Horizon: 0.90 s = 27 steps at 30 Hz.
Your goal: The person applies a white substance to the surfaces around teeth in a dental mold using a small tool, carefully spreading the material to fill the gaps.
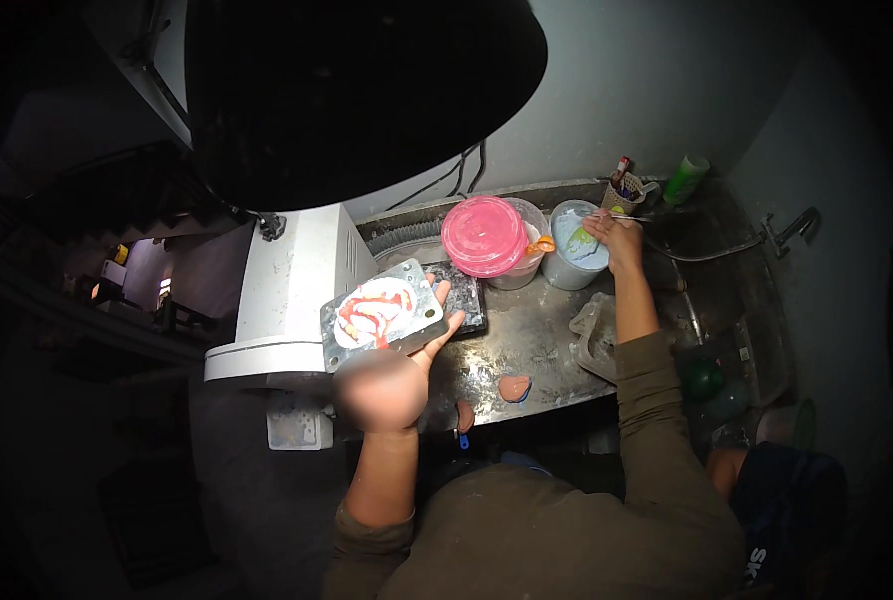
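Observation:
My left hand (439,325) supports a metal dental flask half (339,352) from beneath, its fingers wrapped round the right edge. White plaster fills the flask, with red and pinkish denture-shaped material (379,312) set in it. Over a clear tub (570,275) holding a pale bluish substance, my right hand (615,240) is closed on a slim, light-coloured tool (631,218); its working end is hidden. Something green (581,242) shows inside that tub, under the fingers. Beside it stands another clear tub (519,280) with a pink lid (484,235) resting tilted over it and an orange scoop (542,245).
A white machine (292,290) stands at the left, below a big black lamp shade (357,90). Pink denture-like pieces (514,388) lie near the metal counter's front edge. A clear tray (595,335), green bottle (687,180), tool cup (624,195) and tap (795,228) are rightward.

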Each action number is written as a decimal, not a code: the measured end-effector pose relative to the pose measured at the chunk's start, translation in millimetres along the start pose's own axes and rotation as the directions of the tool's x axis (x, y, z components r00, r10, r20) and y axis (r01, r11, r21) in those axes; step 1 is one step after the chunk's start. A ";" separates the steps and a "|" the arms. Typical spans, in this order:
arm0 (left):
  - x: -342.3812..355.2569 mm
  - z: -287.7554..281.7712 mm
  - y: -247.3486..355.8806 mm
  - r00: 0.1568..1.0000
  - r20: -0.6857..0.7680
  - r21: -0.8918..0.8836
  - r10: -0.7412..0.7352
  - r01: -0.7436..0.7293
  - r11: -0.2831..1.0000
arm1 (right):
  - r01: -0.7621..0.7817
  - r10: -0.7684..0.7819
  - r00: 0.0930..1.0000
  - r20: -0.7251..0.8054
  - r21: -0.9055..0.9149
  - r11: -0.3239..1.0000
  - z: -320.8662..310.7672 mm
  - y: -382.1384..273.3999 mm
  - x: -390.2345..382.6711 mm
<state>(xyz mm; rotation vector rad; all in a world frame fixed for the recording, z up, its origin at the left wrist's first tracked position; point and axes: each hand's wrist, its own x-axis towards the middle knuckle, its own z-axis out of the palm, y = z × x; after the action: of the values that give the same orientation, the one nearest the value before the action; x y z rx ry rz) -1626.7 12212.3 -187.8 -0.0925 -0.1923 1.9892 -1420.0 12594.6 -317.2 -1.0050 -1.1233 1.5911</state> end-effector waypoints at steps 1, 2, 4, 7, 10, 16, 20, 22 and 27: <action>-0.9 -0.2 1.1 1.000 0.003 -0.005 0.006 -0.006 1.000 | 0.051 -0.051 0.999 0.010 0.008 0.999 -2.0 -11.9 -11.9; -1.3 0.6 0.6 1.000 0.009 -0.022 -0.002 0.002 1.000 | 0.093 -0.094 0.995 0.026 0.027 0.995 0.8 -21.3 -25.4; -3.0 -2.4 1.1 1.000 0.025 -0.044 -0.009 0.010 0.999 | 0.157 -0.156 0.987 0.040 -0.023 0.987 10.3 -45.2 -62.1; -6.7 -4.3 4.7 0.996 0.087 0.002 -0.022 0.022 1.000 | 0.234 -0.228 0.966 0.119 -0.035 0.972 33.1 -75.6 -123.2; -11.9 -5.9 9.8 0.995 0.098 0.004 -0.001 0.000 1.000 | 0.251 -0.241 0.938 0.250 -0.006 0.968 67.8 -97.4 -185.5; -20.5 -7.1 9.3 0.996 0.094 -0.044 -0.002 0.006 0.999 | 0.215 -0.220 0.842 0.493 0.067 0.974 126.8 -106.2 -287.7; -29.8 -7.4 11.4 0.991 0.132 -0.011 0.004 -0.003 1.000 | 0.193 -0.178 0.781 0.599 0.039 0.980 152.3 -88.1 -326.3; -36.1 -7.9 11.9 0.992 0.126 0.010 -0.020 0.019 1.000 | 0.204 -0.185 0.766 0.615 0.040 0.978 158.3 -77.8 -341.8; -53.8 3.5 8.0 0.994 0.106 -0.012 -0.029 0.030 0.999 | 0.370 -0.252 0.743 0.620 -0.068 0.926 162.0 -64.4 -368.0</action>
<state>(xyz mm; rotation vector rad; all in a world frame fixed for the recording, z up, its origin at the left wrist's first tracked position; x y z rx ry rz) -1612.1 12159.7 -187.0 0.0072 -0.2744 1.9647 -1467.0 12216.3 -174.0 -0.3646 -1.8048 1.5789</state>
